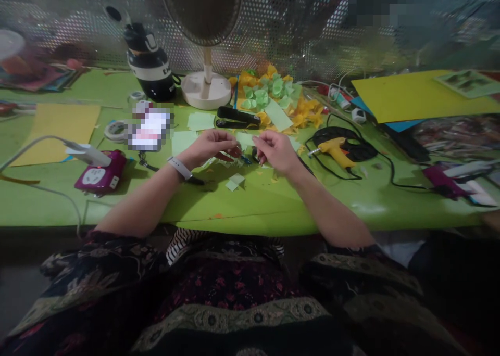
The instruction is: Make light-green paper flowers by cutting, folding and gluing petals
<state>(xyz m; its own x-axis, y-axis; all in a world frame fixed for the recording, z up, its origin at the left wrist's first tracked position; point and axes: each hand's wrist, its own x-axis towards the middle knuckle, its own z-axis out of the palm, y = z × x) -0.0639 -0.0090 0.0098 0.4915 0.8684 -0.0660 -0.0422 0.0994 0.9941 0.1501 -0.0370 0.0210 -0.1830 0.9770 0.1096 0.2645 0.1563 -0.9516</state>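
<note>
My left hand [216,145], with a pale band on its wrist, hovers over the paper pile, fingers loosely curved and apart, nothing visible between them. Opposite it, my right hand [273,149] is closed in a pinch at the edge of a small light green paper piece [245,138]. Below the hands a folded green paper square [235,181] rests on the table. Green sheets [183,141] lie beyond my left hand. A black stapler [238,117] sits behind both hands. Something dark and blue beneath the fingers is too small to make out.
Green and orange paper flowers [269,93] are heaped at the back. A yellow glue gun [338,150] with a black cord lies right. A fan [206,90], black bottle [152,67], tape roll [117,130], blurred phone [150,129] and purple power socket [100,173] stand left.
</note>
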